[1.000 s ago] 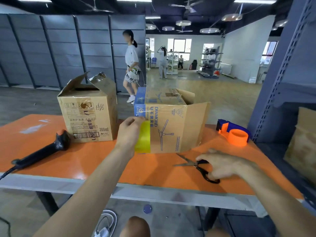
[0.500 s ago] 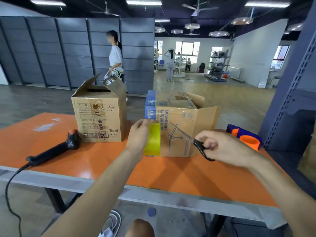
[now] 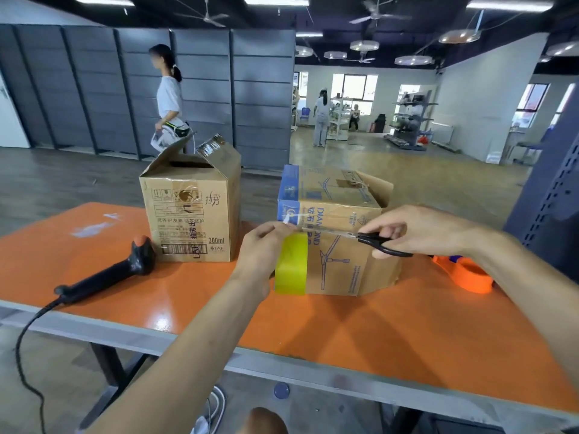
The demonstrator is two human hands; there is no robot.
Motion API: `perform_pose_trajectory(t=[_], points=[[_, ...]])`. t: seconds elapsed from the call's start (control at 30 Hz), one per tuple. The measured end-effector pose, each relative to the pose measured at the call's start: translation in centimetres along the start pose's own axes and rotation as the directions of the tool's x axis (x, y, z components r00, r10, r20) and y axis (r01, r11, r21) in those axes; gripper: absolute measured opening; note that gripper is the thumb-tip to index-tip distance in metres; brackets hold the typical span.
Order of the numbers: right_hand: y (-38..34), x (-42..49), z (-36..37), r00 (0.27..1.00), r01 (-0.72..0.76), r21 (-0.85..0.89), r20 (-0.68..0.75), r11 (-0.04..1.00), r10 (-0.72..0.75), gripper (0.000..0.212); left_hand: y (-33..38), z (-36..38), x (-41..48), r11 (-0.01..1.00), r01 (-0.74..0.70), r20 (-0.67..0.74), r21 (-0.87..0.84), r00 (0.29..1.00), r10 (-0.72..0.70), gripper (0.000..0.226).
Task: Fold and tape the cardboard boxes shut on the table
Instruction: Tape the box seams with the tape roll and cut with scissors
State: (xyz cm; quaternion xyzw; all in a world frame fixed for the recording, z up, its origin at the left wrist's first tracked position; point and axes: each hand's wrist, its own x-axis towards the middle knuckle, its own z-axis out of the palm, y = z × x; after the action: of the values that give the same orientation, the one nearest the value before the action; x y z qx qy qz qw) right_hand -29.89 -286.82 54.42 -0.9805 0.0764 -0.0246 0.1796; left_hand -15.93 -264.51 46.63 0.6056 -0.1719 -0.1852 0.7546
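So this is looking like the cutting part of taping the first box. The left hand (image 3: 261,253) is gripping the yellow tape roll (image 3: 289,266) with its fingers curled round it, holding it right against the front of the blue-edged box (image 3: 336,245), which is sitting on the orange table (image 3: 188,296) just behind both hands. A clear strand of tape (image 3: 290,219) is running from the roll up onto that box. The right hand (image 3: 419,230) is holding the scissors (image 3: 372,241), fingers wrapped round the black handles, with the blades pointing left at the strand; can't tell whether they're biting yet. The next move is probably calling for a clean snip close to the roll while keeping the strand tight, then pressing the loose end flat. The plain brown box (image 3: 191,214) to the left is standing with its top flaps up, so it's waiting its turn. There's also a handheld scanner (image 3: 109,277) lying on the left and an orange tape dispenser (image 3: 463,274) over on the right.
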Motion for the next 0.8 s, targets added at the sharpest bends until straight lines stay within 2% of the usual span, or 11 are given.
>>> perform_pose_trajectory(t=[0.2, 0.47, 0.6, 0.8], points=[[-0.5, 1.0, -0.5, 0.998, 0.037, 0.108, 0.040, 0.993, -0.042, 0.035, 0.1, 0.0, 0.0, 1.000, 0.022, -0.007, -0.005, 1.000, -0.022, 0.011], [-0.4, 1.6, -0.8, 0.998, 0.026, 0.108, 0.055, 0.994, -0.032, 0.036, 0.4, 0.2, 0.1, 0.998, 0.048, -0.034, -0.048, 0.998, -0.049, 0.020], [0.0, 1.9, -0.9, 0.999, 0.037, 0.123, 0.024, 0.992, -0.041, 0.036, 0.9, 0.1, 0.1, 0.995, 0.076, -0.047, -0.058, 0.996, -0.079, 0.005], [0.4, 1.9, -0.6, 0.998, 0.014, 0.080, 0.055, 0.997, -0.019, 0.031, 1.2, 0.1, 0.3, 0.994, 0.105, -0.033, -0.018, 0.994, -0.106, 0.004]])
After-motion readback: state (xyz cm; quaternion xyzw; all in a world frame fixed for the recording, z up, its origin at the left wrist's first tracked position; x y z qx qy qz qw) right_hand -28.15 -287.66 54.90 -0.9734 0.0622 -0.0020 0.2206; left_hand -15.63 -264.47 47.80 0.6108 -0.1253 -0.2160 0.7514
